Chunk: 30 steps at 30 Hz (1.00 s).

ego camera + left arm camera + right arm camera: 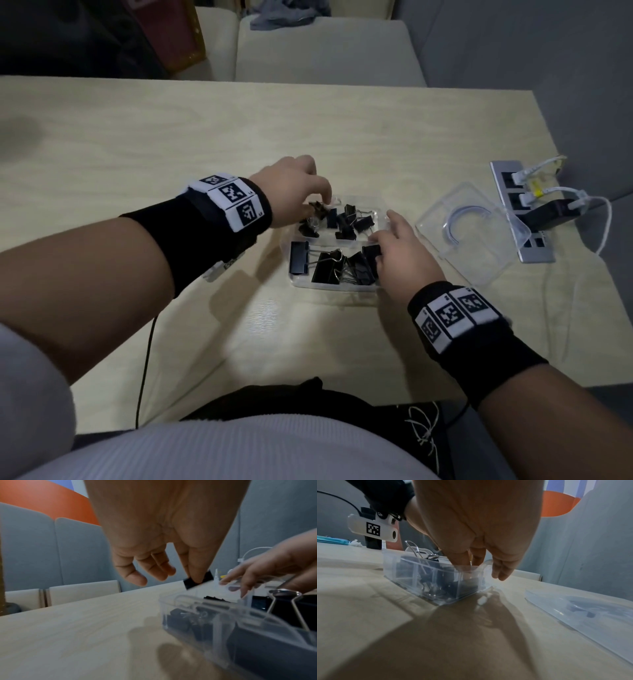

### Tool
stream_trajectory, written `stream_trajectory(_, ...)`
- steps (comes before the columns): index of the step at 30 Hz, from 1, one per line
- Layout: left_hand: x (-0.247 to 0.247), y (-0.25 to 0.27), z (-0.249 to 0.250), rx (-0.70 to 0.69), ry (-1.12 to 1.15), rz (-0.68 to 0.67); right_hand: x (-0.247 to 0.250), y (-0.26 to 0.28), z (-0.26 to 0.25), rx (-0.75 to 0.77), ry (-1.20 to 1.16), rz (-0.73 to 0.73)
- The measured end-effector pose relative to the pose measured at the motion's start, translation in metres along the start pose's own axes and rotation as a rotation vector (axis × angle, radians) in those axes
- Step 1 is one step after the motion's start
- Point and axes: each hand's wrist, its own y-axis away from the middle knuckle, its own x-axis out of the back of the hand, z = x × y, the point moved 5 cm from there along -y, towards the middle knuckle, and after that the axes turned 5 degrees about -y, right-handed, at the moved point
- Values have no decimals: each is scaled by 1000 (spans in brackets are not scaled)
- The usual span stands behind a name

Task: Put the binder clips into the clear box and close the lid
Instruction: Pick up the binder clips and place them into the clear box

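Observation:
The clear box sits mid-table with a divider across it. Small black binder clips fill its far compartment and large clips its near one. My left hand hovers over the far left corner and pinches a small black clip between thumb and finger, just above the box. My right hand is at the box's right end. Its straight fingers straddle the box wall: some dip inside, others hang outside. The clear lid lies apart to the right.
A silver power strip with white cables and a black adapter lies right behind the lid. A thin black cable runs off the table's near edge. Pale chairs stand beyond the far edge.

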Motion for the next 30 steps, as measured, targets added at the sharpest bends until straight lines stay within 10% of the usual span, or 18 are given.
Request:
stream_trajectory(8, -18, 9, 19, -68, -161, -165, 25, 21, -27, 233, -27, 271)
stream_trajectory(14, -26, 15, 19, -79, -153, -177, -4, 34, -54, 356, 3, -89)
stream_trajectory(30, -34, 27, 45, -232, -272, -88, 3, 24, -31, 186, 94, -7)
